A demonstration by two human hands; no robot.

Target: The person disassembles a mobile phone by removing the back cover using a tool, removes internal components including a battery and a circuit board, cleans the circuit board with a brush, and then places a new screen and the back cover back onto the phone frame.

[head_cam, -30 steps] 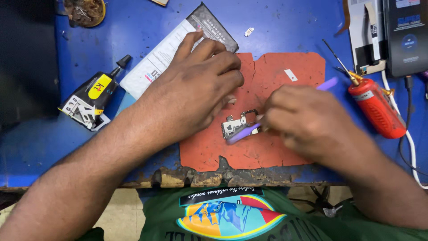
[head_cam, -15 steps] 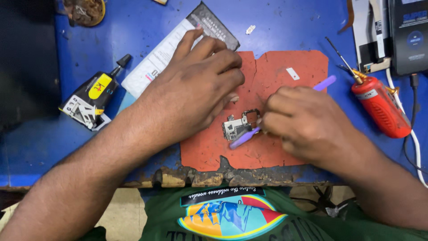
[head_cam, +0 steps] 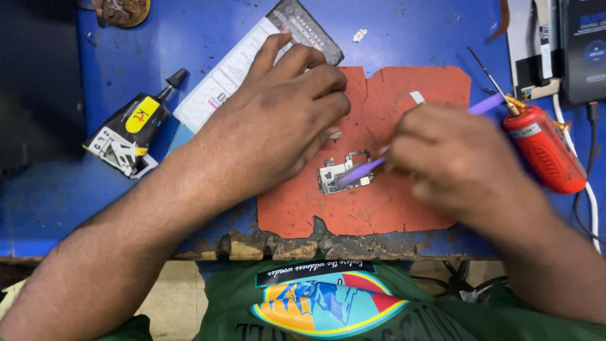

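Person is wearing a dark green T-shirt w/ a printed graphic across the chest: a lens-shaped patch showing blue mountains, orange-yellow sky at left, red at right. A black banner w/ white script is sitting just above it; big pale letters are running along the near edge. Both forearms are showing bare, no sleeves, watch or rings visible on left hand or right hand.
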